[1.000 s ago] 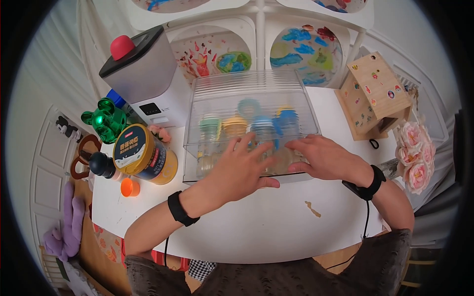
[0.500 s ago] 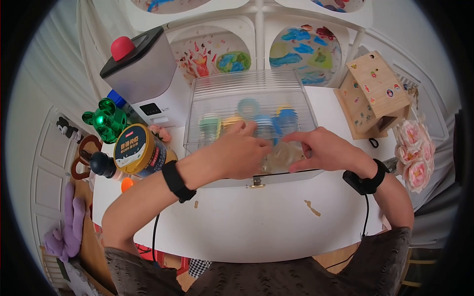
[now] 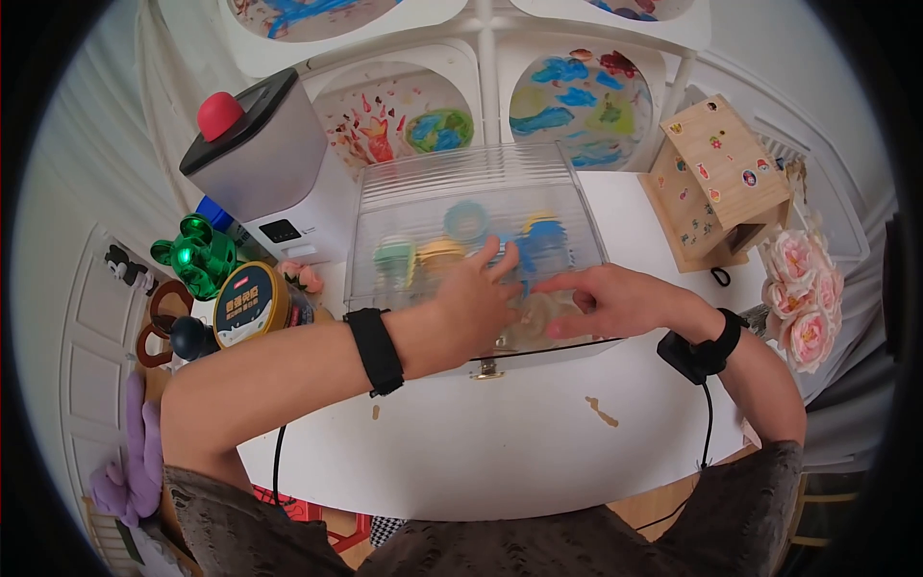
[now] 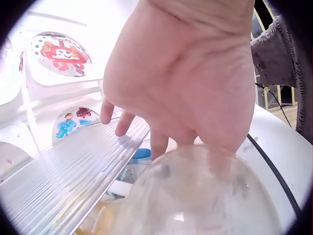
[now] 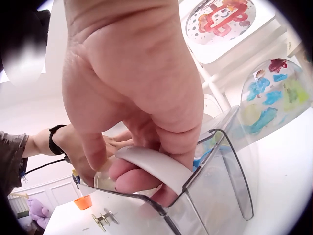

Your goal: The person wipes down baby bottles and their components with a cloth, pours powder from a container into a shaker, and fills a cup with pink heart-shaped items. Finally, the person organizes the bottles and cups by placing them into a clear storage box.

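A clear box with a ribbed lid holds several containers with green, yellow and blue tops. My left hand is over its front part, fingers spread and pointing inward; in the left wrist view its thumb is partly behind a clear rounded thing. My right hand is at the box's front right, index finger extended towards the left hand, thumb apart. In the right wrist view a curved white piece crosses the bent fingers of the right hand; whether they grip it is unclear.
A grey-white appliance, green shiny figure and gold-rimmed tub stand on the left. The wooden house and pink roses are right. A brass clasp is on the box front.
My left hand has moved rightward over the box, closer to the right hand. My right index finger has straightened more, pointing left. The head view has shifted slightly.
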`<state>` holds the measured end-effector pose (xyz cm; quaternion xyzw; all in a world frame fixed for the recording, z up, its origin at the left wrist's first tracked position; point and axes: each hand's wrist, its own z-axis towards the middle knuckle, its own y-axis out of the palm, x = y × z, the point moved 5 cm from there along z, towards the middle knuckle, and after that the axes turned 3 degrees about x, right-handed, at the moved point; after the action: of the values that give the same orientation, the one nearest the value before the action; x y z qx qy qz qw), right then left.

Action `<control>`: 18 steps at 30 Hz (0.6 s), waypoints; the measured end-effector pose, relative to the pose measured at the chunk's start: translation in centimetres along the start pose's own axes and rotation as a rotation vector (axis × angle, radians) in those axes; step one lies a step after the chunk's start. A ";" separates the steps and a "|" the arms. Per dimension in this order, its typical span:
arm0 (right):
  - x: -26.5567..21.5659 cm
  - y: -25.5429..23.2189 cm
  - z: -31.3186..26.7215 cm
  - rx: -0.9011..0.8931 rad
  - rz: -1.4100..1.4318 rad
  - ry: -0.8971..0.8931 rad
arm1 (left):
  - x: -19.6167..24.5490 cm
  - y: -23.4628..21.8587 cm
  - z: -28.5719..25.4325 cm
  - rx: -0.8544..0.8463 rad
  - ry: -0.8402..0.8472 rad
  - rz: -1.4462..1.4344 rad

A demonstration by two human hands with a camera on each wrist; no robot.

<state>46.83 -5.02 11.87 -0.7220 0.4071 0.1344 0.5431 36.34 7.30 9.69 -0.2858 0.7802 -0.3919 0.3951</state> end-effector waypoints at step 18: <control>1.0 -0.3 0.4 -0.121 0.101 0.100 | 1.0 -0.6 0.6 0.241 -0.070 0.096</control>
<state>47.73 -5.07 11.28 -0.7380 0.4607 0.1498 0.4698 36.41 6.00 9.63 -0.2121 0.7257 -0.4532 0.4721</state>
